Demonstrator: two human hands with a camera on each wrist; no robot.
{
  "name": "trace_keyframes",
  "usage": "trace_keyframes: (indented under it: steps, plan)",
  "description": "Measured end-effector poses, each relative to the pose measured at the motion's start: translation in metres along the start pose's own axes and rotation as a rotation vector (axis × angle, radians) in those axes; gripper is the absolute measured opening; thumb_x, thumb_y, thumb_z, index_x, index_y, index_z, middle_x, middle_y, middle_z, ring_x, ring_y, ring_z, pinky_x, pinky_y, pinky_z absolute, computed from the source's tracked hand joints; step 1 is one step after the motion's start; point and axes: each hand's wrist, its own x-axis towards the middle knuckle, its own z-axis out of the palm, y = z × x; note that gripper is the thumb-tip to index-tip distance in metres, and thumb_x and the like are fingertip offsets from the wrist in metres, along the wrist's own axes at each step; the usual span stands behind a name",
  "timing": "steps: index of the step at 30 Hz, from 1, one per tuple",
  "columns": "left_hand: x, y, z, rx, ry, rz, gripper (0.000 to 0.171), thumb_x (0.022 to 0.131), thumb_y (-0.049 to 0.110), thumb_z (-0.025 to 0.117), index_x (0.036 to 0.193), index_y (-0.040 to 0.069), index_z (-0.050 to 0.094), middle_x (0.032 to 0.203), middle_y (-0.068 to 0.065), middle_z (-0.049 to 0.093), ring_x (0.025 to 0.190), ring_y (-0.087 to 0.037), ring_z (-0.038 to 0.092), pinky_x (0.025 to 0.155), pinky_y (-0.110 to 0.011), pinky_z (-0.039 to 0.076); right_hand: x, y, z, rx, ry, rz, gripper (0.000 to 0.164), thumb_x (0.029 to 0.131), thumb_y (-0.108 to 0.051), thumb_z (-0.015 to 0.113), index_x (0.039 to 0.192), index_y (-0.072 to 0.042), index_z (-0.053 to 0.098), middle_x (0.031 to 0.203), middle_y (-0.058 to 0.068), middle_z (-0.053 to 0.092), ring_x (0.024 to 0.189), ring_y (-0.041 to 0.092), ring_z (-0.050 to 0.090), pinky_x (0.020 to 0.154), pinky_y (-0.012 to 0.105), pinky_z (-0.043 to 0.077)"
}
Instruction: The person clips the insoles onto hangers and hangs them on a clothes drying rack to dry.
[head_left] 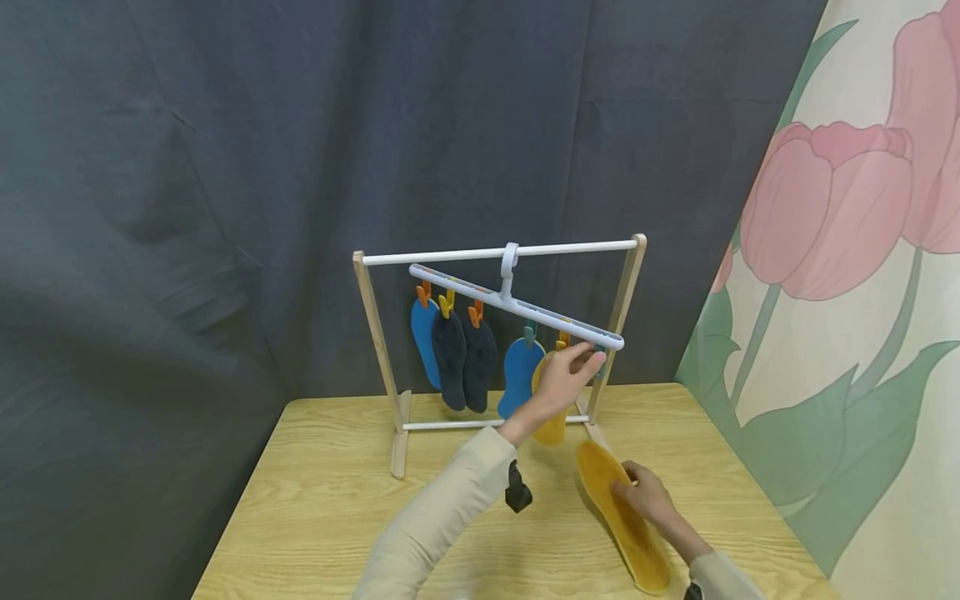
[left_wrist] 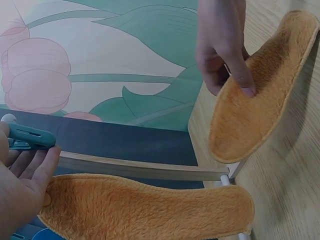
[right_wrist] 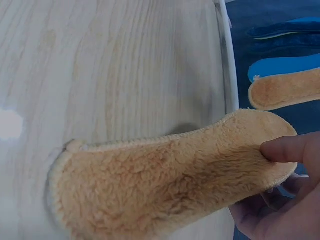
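At the lower right end of the tilted hanger (head_left: 555, 317), my left hand (head_left: 562, 382) holds a teal clothespin (left_wrist: 31, 137) between thumb and fingers. Right beside that hand hangs a tan fleece insole (left_wrist: 150, 207), with a yellow clothespin (head_left: 563, 339) at its top. My right hand (head_left: 647, 494) pinches a second tan fleece insole (right_wrist: 165, 175) by one end, thumb on the fuzzy face and fingers behind. This insole slants over the table, its other end pointing toward me.
The hanger hooks over the white bar (head_left: 442, 257) of a wooden stand (head_left: 378, 342). Clothespins hold two dark insoles (head_left: 450, 358), a blue insole (head_left: 425, 337) at left and another blue insole (head_left: 521, 375). A dark curtain (head_left: 225, 208) backs the wooden table (head_left: 322, 500).
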Motion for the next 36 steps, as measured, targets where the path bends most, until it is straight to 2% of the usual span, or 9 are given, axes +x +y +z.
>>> trace_keyframes:
  steps: [7,13,16,20,24,32,36]
  plan:
    - [-0.001,-0.004,-0.001,0.015,-0.006,-0.021,0.034,0.091,0.017,0.05,0.119,-0.002,0.052,0.1,-0.012,0.062,0.087,-0.015,0.061,0.072,-0.017,0.047,0.002,-0.014,-0.007,0.046,0.014,-0.025,0.019,0.08,-0.004,0.062,0.098,0.001,0.057,0.089,0.012,0.059,0.073,0.019,0.053,0.058,0.028,0.045]
    - [0.005,-0.029,0.007,0.023,0.006,-0.027,0.036,0.09,0.028,0.051,0.119,0.007,0.055,0.098,-0.002,0.063,0.084,-0.004,0.06,0.071,-0.016,0.047,0.005,-0.026,-0.018,0.068,0.022,-0.08,0.022,0.08,-0.004,0.062,0.1,0.003,0.056,0.089,0.013,0.058,0.072,0.021,0.053,0.059,0.029,0.045]
    - [0.004,-0.021,0.004,0.023,-0.002,-0.013,0.035,0.091,0.024,0.051,0.118,0.003,0.055,0.098,-0.006,0.063,0.084,-0.008,0.061,0.071,-0.015,0.047,0.008,-0.028,-0.022,0.069,0.025,-0.104,0.022,0.08,-0.004,0.062,0.099,0.003,0.056,0.089,0.013,0.058,0.072,0.02,0.054,0.059,0.029,0.045]
    - [0.003,-0.02,0.003,0.027,0.005,0.002,0.032,0.09,0.02,0.052,0.116,0.001,0.055,0.097,-0.01,0.063,0.084,-0.013,0.062,0.07,-0.016,0.047,0.009,-0.032,-0.024,0.074,0.024,-0.106,0.022,0.081,-0.006,0.062,0.1,0.002,0.056,0.09,0.012,0.058,0.072,0.02,0.054,0.06,0.029,0.045]
    - [0.007,-0.037,0.007,0.037,0.017,0.003,0.033,0.09,0.027,0.052,0.116,0.007,0.057,0.096,-0.003,0.064,0.081,-0.005,0.061,0.069,-0.015,0.047,0.007,-0.039,-0.024,0.085,0.031,-0.106,0.021,0.081,-0.007,0.062,0.1,0.001,0.056,0.092,0.013,0.058,0.072,0.02,0.054,0.06,0.029,0.046]
    - [0.006,-0.04,0.005,0.071,0.002,-0.014,0.039,0.09,0.035,0.049,0.119,0.01,0.056,0.1,0.002,0.063,0.083,-0.003,0.059,0.071,-0.016,0.047,0.007,-0.048,-0.024,0.144,0.068,-0.129,0.021,0.085,-0.013,0.059,0.1,0.001,0.055,0.091,0.016,0.058,0.069,0.022,0.058,0.058,0.026,0.048]
    - [0.005,-0.037,0.006,0.028,-0.009,-0.042,0.04,0.089,0.034,0.05,0.12,0.009,0.055,0.099,0.001,0.063,0.079,-0.006,0.062,0.068,-0.016,0.048,0.007,-0.051,-0.024,0.164,0.072,-0.13,0.027,0.087,-0.02,0.057,0.103,0.002,0.055,0.091,0.016,0.058,0.07,0.021,0.059,0.059,0.026,0.049]
